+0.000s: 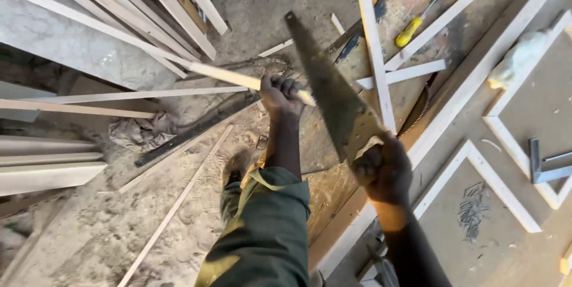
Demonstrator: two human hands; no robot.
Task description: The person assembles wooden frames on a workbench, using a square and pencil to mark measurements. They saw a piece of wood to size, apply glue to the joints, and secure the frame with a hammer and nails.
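A dusty workshop floor [119,227], strewn with sawdust, fills the left and middle of the view, with a wooden workbench [333,197] rising on the right. At far left, pale planks [47,168] lie stacked flat, and more long boards [137,7] lean across the upper left corner. A crumpled grey rag [140,131] sits on the floor beside a dark metal bar [190,132].

The left hand [279,93] is closed tight around a long thin wooden strip [149,52], gripping it near its right end; the strip runs up and away to the left, its short tip poking out just past the knuckles. Below the hand a knee in green trousers [268,227] shows.

The right hand [381,171] is clenched on the handle of a hand saw [325,84], whose dark blade angles up and leftward, crossing just beside the strip's tip. Further right, white wooden slats [378,61] cross on the bench, a yellow-handled screwdriver [411,32] lies near them, and white frames [506,144] rest on brown board beside a metal square [539,165] and a scatter of nails [473,209].
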